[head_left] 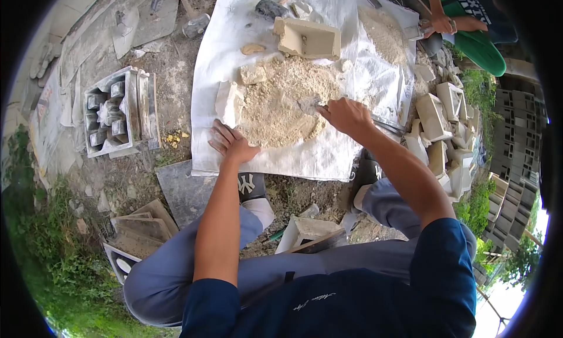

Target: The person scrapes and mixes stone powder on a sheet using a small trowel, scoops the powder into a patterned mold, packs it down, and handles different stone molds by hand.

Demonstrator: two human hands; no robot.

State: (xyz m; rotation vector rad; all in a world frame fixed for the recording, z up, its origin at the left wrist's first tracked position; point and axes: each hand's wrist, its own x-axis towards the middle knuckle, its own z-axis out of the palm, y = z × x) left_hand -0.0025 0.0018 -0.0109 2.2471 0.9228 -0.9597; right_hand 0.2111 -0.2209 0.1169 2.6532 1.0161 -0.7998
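Note:
A mound of crumbled, sandy beige material (281, 118) lies on a white woven sheet (214, 156) before me. My left hand (234, 144) rests on the sheet at the mound's near left edge, fingers spread, just below a pale broken block (229, 103). Over the mound's right side, my right hand (347, 116) is closed around a grey metal tool (309, 105). The tool's dusty end touches the crumbs; its exact kind is unclear. Another beige lump (253, 74) sits at the mound's upper left. A hollow rectangular block (308, 39) stands behind the mound.
A mallet (196, 25) lies at the upper left and a dark mallet head (271, 9) on the sheet. A metal mould (108, 112) stands left. Hollow blocks (433, 116) pile up right. A co-worker's hands (441, 24) are at upper right. Another block (311, 227) sits between my legs.

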